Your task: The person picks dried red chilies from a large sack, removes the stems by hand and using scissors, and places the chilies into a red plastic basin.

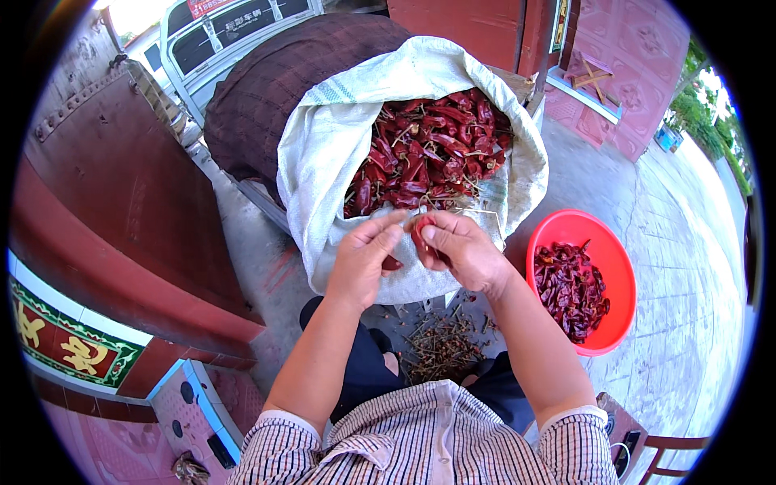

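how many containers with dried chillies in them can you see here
2: a white woven sack of dried red chillies ahead of both hands, and a red plastic basin to the right. Others may be out of view.

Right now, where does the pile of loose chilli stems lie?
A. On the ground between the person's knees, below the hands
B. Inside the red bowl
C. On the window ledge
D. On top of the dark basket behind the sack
A: the brown stems lie on the ground just under the two hands, between the knees, while the red bowl at the person's right holds only dark red chillies.
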`<move>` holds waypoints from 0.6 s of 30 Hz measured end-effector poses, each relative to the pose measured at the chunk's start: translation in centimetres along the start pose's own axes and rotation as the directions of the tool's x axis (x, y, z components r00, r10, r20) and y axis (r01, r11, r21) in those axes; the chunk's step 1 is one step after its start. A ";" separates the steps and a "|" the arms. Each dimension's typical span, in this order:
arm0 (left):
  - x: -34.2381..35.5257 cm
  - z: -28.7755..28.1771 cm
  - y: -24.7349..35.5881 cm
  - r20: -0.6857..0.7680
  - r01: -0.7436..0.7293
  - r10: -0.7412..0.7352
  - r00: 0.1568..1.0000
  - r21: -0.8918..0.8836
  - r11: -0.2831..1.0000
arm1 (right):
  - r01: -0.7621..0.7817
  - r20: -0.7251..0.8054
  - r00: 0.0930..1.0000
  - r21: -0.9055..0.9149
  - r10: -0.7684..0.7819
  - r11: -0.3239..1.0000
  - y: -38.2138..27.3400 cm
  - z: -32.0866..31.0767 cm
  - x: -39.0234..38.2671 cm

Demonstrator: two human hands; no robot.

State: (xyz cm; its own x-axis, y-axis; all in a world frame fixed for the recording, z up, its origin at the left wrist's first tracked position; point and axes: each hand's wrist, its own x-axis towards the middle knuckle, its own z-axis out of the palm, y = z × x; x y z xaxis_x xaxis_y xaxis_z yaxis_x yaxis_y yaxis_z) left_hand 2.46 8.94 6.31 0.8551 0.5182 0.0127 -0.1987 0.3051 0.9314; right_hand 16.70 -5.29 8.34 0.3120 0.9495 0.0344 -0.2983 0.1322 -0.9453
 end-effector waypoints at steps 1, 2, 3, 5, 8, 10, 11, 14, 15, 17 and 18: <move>-0.3 0.0 0.0 0.074 0.011 -0.011 0.997 -0.004 1.000 | -0.034 0.098 0.995 0.006 0.033 0.999 0.2 -0.2 -0.5; -0.7 0.0 -0.1 0.081 -0.020 0.019 0.997 0.004 1.000 | -0.049 0.120 0.992 -0.002 0.049 0.999 0.3 -0.1 -0.8; -1.0 0.0 -0.2 0.089 -0.051 0.050 0.995 0.012 0.999 | -0.063 0.141 0.988 -0.011 0.064 0.998 0.2 0.2 -1.1; -1.6 0.0 -0.3 0.105 -0.156 0.147 0.984 0.090 0.984 | -0.084 0.146 0.984 -0.115 0.101 0.990 0.2 0.4 -1.8; -2.3 -0.6 0.0 0.220 -0.421 0.359 0.907 0.492 0.762 | -0.076 0.128 0.986 -0.242 0.110 0.967 0.1 1.0 -2.8; -2.9 -0.3 0.3 0.311 -0.519 0.416 0.855 0.550 0.655 | -0.048 0.113 0.989 -0.339 0.091 0.939 0.0 1.4 -3.5; -3.0 -0.1 0.3 0.328 -0.540 0.429 0.842 0.549 0.638 | -0.003 0.108 0.993 -0.412 0.052 0.911 0.5 1.6 -3.8; -4.1 0.4 -0.4 0.237 -0.319 0.261 0.936 0.249 0.915 | 0.156 0.153 0.984 -0.502 -0.090 0.851 1.2 2.0 -4.1; -4.5 0.7 -1.0 0.214 -0.186 0.178 0.961 0.018 0.982 | 0.105 0.165 0.986 -0.449 -0.033 0.887 0.8 2.1 -4.5; -5.0 1.1 -2.0 0.249 -0.005 0.087 0.965 -0.313 0.950 | 0.029 0.193 0.981 -0.319 0.035 0.947 0.7 2.2 -5.1; -5.2 1.2 -2.4 0.285 0.036 0.089 0.954 -0.404 0.914 | 0.005 0.206 0.978 -0.243 0.046 0.970 0.9 2.2 -5.4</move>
State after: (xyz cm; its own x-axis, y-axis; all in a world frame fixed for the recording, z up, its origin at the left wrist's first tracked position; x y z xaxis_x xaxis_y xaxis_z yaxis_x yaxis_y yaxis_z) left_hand -0.95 4.55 4.42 0.9350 0.2938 0.1987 -0.3446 0.6205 0.7044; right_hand 12.74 -9.64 7.99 0.1058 0.9928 0.0567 -0.0689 0.0643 -0.9955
